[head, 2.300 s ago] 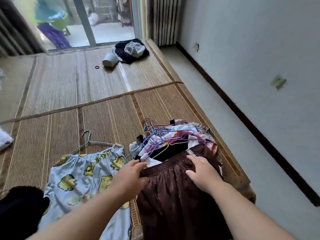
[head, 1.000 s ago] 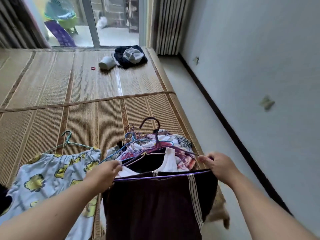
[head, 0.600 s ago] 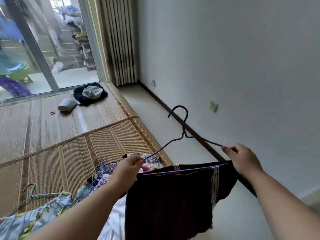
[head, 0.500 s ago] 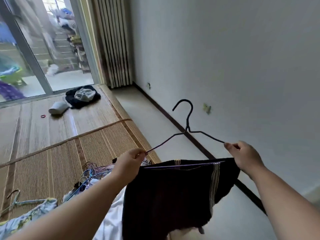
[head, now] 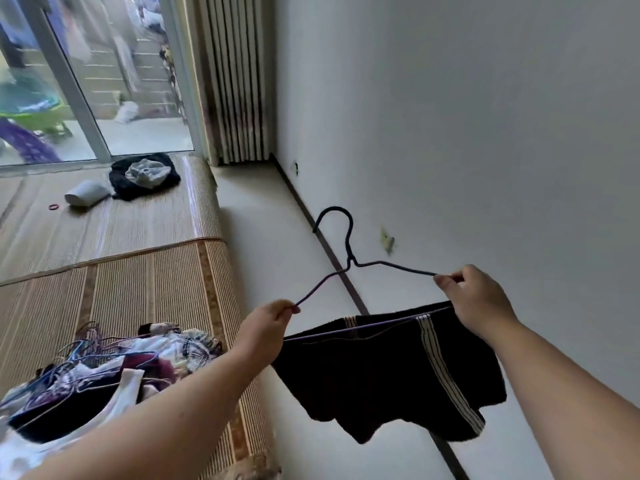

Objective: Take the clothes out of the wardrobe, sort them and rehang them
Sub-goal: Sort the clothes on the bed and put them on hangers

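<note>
A dark wire hanger (head: 349,251) is held up in the air, hook upward, with dark brown shorts (head: 384,372) with striped side bands draped over its bottom bar. My left hand (head: 266,330) pinches the hanger's left end. At the right end my right hand (head: 479,299) grips the corner of the hanger. At the lower left a pile of clothes on tangled hangers (head: 104,368) lies on the woven mat (head: 138,282).
The pale floor strip (head: 277,237) runs between the mat platform and the white wall (head: 485,116). At the far end lie a black and grey clothes heap (head: 143,174) and a white roll (head: 86,192), before a glass door (head: 86,81) and striped curtain (head: 235,77).
I lifted the shorts on their hanger off the pile and swung them right, over the floor strip. The view turned right and upward toward the wall.
</note>
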### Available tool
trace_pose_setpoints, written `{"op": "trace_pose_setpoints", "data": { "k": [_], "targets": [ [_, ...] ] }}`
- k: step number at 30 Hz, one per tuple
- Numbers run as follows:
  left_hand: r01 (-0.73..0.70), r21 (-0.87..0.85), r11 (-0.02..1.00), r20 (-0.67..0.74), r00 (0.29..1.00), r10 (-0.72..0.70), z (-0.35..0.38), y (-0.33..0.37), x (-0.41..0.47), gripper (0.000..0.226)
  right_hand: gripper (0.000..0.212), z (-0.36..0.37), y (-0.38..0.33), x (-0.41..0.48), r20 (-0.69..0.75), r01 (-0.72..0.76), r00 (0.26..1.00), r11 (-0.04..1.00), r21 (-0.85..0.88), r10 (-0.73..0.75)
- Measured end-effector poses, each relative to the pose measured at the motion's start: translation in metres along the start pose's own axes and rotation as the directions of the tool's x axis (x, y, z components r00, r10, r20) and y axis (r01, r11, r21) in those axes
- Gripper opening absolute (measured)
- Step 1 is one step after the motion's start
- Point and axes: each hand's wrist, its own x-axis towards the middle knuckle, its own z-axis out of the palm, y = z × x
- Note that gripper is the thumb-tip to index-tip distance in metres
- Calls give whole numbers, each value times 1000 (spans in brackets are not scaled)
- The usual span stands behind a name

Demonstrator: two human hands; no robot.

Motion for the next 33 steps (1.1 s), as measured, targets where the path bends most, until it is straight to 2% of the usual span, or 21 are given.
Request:
{"op": "trace_pose_setpoints", "data": {
  "k": [2, 6, 12, 16, 20, 26, 30, 33],
  "targets": [
    [14, -24, 1000, 0, 1000, -14, -1, 3, 9, 25, 28, 2, -4, 19, 13, 22, 1000, 1000, -1, -22],
    [55, -43, 998, -95, 994, -59, -5, 0, 44, 23, 28, 26, -25, 82, 99, 88, 991, 996, -7, -87],
    [145, -88, 985, -212, 964, -161, -29, -32, 119, 26, 29, 94, -75, 176, 259, 209, 946, 978, -29, -194],
    [197, -115, 974, -262, 939, -221, -57, -56, 192, 26, 30, 150, -127, 256, 310, 293, 914, 955, -52, -264],
    [312, -88, 946, -269, 907, -324, -102, -84, 250, 24, 32, 210, -199, 329, 419, 427, 840, 897, -116, -346],
    [455, -118, 883, -305, 829, -468, -165, -123, 314, 27, 37, 305, -293, 397, 519, 508, 758, 856, -91, -395],
    [547, -179, 818, -318, 754, -574, -192, -166, 342, 28, 29, 381, -361, 435, 599, 597, 658, 801, -46, -457],
    [623, -216, 752, -338, 675, -656, -212, -197, 369, 27, 29, 444, -419, 463, 626, 700, 568, 714, -25, -535]
  ]
}}
